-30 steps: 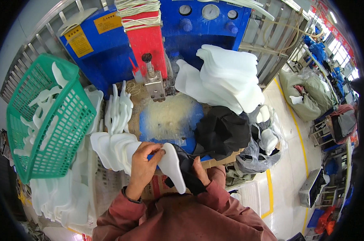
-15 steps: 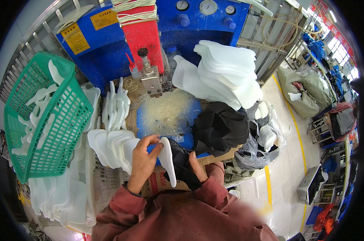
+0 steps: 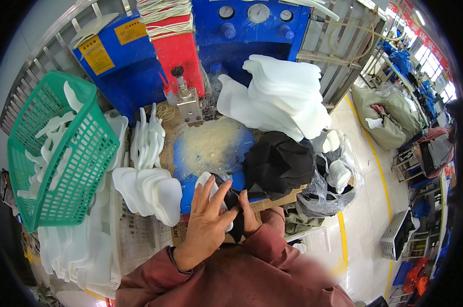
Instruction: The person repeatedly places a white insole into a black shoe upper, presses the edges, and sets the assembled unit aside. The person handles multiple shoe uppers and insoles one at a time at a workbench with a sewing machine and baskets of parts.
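I have the left hand laid over the white piece, its fingers spread wide, thumb reaching toward the black piece; the right hand grips the black piece by its right edge, thumb on top, its other fingers mostly hidden from me; both pieces lie together between the hands, near the front of the blue pad, which carries pale powder; just right of the pad I see the black stack; to the left, fanned white pieces stand near the green basket.
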{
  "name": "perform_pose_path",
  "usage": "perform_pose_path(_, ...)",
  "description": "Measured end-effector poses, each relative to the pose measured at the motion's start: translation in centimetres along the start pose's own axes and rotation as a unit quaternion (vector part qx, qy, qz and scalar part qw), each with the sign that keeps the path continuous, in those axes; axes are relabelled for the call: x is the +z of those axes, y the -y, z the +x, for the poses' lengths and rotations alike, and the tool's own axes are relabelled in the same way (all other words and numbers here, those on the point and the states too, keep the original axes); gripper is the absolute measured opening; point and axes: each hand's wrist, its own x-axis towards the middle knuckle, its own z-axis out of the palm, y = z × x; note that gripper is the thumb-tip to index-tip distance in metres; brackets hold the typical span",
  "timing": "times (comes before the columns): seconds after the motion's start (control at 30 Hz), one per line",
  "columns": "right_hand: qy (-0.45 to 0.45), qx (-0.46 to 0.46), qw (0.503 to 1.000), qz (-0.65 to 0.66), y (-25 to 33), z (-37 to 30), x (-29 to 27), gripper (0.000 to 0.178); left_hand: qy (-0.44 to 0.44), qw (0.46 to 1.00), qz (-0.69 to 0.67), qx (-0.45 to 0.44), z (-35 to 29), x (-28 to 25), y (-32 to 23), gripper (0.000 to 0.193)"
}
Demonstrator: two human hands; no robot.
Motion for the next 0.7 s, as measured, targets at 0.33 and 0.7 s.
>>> perform_pose_path(0.33, 0.095, -0.051, 0.992, 0.064, 0.1, -0.2, 0.2, 0.079, -0.108, 0.989, -0.025, -0.099, -1.9, 1.4, 0.9, 0.041)
perform_pose_path(0.7, 0.049, -0.054, 0.997, 0.017, -2.4, 0.4, -1.1, 0.070, -0.100, 0.994, 0.033, -0.042, -1.7, 2.7, 1.1, 0.040)
